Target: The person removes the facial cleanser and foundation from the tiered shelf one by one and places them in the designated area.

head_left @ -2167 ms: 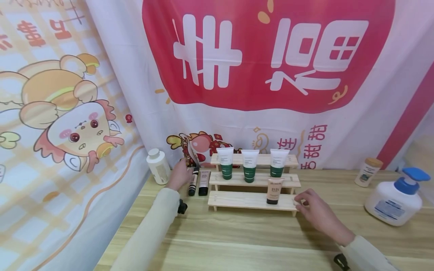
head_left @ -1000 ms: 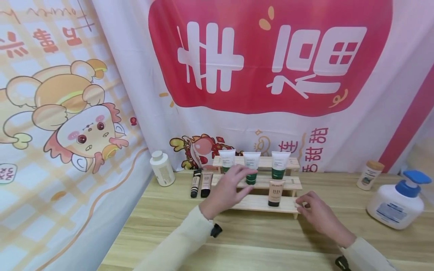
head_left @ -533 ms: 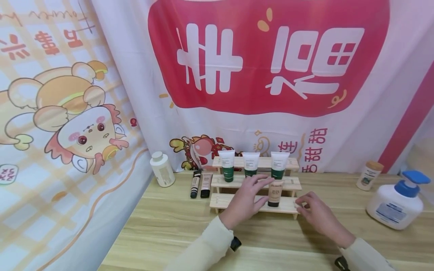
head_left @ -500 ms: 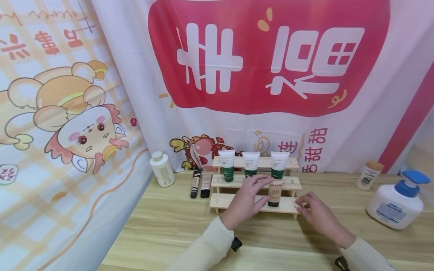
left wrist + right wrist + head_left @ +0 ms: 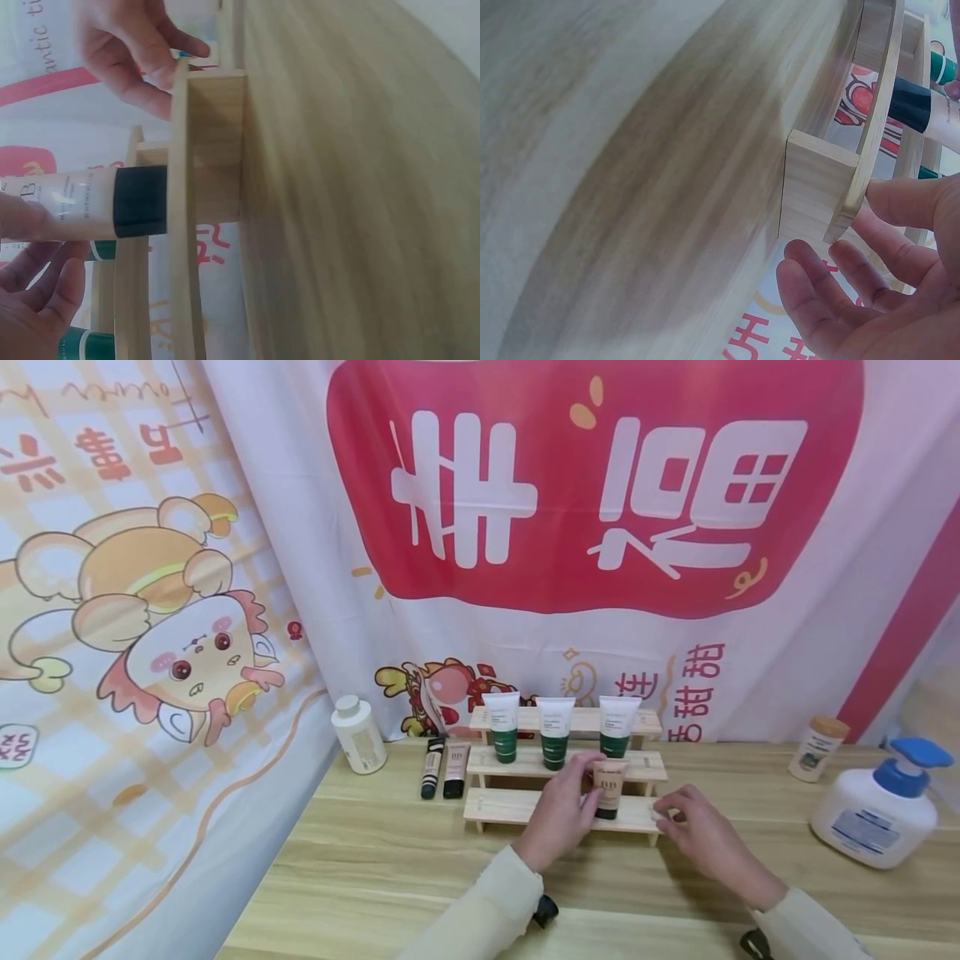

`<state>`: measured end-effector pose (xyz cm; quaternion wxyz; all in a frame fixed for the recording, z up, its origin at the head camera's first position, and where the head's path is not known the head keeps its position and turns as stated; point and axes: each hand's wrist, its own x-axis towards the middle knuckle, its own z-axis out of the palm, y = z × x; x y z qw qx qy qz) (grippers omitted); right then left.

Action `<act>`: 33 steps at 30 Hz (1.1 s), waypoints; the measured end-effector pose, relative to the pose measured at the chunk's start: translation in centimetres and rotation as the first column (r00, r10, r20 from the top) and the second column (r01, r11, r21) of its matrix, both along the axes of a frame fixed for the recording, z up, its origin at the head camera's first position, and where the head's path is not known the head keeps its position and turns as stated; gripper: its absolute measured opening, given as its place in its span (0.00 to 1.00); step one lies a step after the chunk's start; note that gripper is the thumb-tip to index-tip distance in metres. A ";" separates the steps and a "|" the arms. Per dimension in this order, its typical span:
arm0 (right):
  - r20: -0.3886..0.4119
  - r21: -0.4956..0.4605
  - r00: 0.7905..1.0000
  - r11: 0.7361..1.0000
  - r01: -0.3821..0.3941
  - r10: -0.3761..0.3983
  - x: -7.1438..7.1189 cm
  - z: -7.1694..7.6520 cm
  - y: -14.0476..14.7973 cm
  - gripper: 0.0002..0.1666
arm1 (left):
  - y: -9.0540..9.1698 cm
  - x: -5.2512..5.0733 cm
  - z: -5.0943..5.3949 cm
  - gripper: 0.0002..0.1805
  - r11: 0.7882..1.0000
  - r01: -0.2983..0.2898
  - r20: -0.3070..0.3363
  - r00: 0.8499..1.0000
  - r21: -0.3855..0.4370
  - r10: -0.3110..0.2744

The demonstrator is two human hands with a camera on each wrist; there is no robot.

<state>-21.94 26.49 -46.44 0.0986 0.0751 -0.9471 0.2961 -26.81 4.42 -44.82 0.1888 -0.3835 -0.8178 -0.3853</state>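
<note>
My left hand (image 5: 564, 810) pinches a beige BB cream tube (image 5: 608, 789) with a black cap. The tube stands cap-down on the lowest board of a three-step wooden display rack (image 5: 501, 808); in the left wrist view its black cap (image 5: 141, 200) meets the board. My right hand (image 5: 701, 835) grips the right end of that same board, thumb on top and fingers underneath in the right wrist view. On the middle step stand three white-and-green tubes, the left one (image 5: 503, 727), the middle one (image 5: 555, 732) and the right one (image 5: 618, 727).
Left of the rack lie a black striped tube (image 5: 432, 768) and another BB cream tube (image 5: 456, 770). A white bottle (image 5: 358, 735) stands beyond them. At the right are a tan-capped bottle (image 5: 817, 749) and a blue-topped pump bottle (image 5: 877, 810). A printed curtain (image 5: 600, 510) hangs behind.
My left hand has come from beside the two tubes at the left, across the rack, to the BB cream tube and now pinches it. The right hand has stayed at the rack's end.
</note>
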 end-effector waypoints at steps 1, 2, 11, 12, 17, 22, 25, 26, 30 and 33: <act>-0.003 -0.001 1.000 1.000 -0.001 0.001 0.0 0.0 0.0 0.12 | 0.0 0.0 0.0 0.30 1.000 0.002 0.001 1.000 0.011 -0.002; -0.007 -0.001 1.000 1.000 -0.002 0.002 0.0 0.0 -0.1 0.12 | -0.1 0.0 -0.1 0.30 1.000 0.001 0.004 1.000 0.019 -0.001; -0.020 0.006 1.000 1.000 0.000 0.001 0.2 0.2 -0.1 0.11 | -2.9 0.6 1.2 0.31 0.998 0.035 0.000 0.999 0.059 -0.035; -0.022 0.007 1.000 1.000 0.000 0.000 0.1 0.2 -0.1 0.11 | -3.4 0.6 1.4 0.31 0.998 0.031 -0.002 1.000 0.058 -0.031; -0.036 0.007 0.999 1.000 -0.003 0.003 0.1 0.2 -0.1 0.11 | -6.3 0.4 2.0 0.30 0.999 -0.003 -0.007 1.000 0.047 0.003; -0.027 0.010 1.000 1.000 -0.001 0.002 0.2 0.1 -0.1 0.11 | -9.2 -0.1 2.4 0.34 0.999 -0.050 -0.029 0.998 0.012 0.051; -0.028 0.016 1.000 1.000 0.004 -0.003 0.2 0.1 -0.1 0.11 | -11.0 -0.6 3.0 0.36 0.997 -0.083 -0.068 0.994 -0.003 0.082; -0.032 0.017 0.999 1.000 0.005 -0.005 0.2 0.1 -0.1 0.11 | -11.7 -0.7 3.1 0.36 0.995 -0.097 -0.076 0.992 -0.004 0.097; -0.036 0.018 0.999 1.000 0.003 -0.003 0.1 0.1 -0.2 0.10 | -14.8 -1.8 3.4 0.36 0.981 -0.190 -0.077 0.979 -0.024 0.188; -0.039 0.010 0.999 1.000 -0.006 0.007 0.2 0.2 -0.2 0.11 | -17.3 -2.9 3.4 0.37 0.959 -0.280 -0.032 0.960 -0.053 0.278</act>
